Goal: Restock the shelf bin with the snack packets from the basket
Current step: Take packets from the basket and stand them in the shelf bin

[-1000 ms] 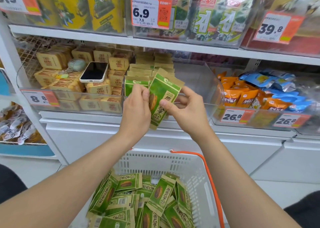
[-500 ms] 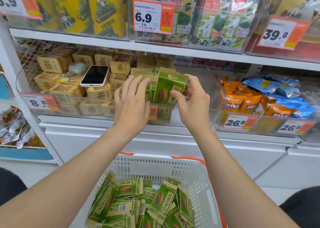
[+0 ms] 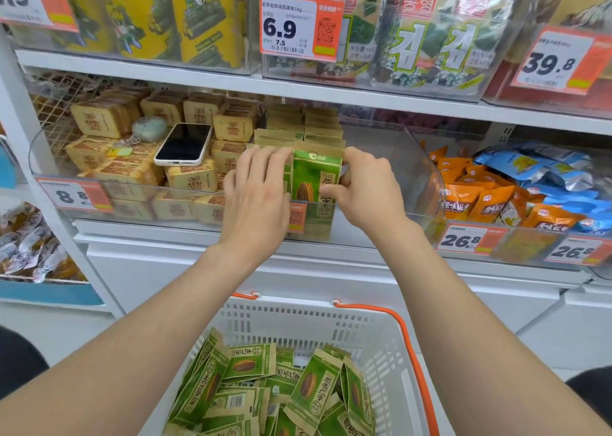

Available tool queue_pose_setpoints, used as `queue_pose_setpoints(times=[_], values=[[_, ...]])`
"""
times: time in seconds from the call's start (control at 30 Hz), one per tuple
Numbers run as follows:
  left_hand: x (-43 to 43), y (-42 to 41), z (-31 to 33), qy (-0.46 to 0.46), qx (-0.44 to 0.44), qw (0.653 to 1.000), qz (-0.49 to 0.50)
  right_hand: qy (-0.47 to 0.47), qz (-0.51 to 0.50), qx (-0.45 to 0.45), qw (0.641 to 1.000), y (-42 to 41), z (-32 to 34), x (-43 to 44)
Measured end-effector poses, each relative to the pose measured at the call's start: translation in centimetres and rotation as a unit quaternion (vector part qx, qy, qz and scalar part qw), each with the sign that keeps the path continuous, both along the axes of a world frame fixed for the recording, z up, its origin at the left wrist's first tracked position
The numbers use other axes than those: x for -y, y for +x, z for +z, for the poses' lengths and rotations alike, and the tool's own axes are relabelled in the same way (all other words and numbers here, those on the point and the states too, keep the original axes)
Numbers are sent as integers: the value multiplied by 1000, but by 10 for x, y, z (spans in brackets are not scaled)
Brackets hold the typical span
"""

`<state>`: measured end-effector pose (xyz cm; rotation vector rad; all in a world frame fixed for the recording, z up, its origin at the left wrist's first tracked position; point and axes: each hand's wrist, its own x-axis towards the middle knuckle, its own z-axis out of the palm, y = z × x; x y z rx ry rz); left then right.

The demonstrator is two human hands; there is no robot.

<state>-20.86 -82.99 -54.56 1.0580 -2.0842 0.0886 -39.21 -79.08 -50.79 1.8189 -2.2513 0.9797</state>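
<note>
A green snack packet [image 3: 314,183] with a sunflower seed picture stands upright at the front of the clear shelf bin [image 3: 397,217]. My right hand [image 3: 367,190] pinches its right edge between thumb and fingers. My left hand [image 3: 258,190] lies flat with straight fingers against the row of packets [image 3: 281,137] just left of it. More rows of the same packets stand behind. The white basket [image 3: 390,336] with orange handles sits below, holding several loose green packets [image 3: 251,366].
A white phone [image 3: 183,144] and a keyring lie on tan packets [image 3: 99,120] in the left bin. Orange packets [image 3: 477,200] and blue packets [image 3: 543,167] fill the right bin. Seaweed packs [image 3: 430,38] stand on the shelf above. The green packets' bin is open to their right.
The green packet went from tilted in front of the bin down into it, standing upright at the front. My left hand flattened against the neighbouring packets; my right hand still holds the packet's edge.
</note>
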Motion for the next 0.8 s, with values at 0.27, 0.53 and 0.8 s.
queue_pose_setpoints(times=[0.27,0.53,0.8], values=[[5,-3,-13,-5,1,1000,9,22,4,105,994,-2,8,-4],[10,-10,-16,73,-102,992,17,193,85,195,958,-7,1,20],[14,-11,-15,144,-175,974,6,245,182,282,910,-23,13,34]])
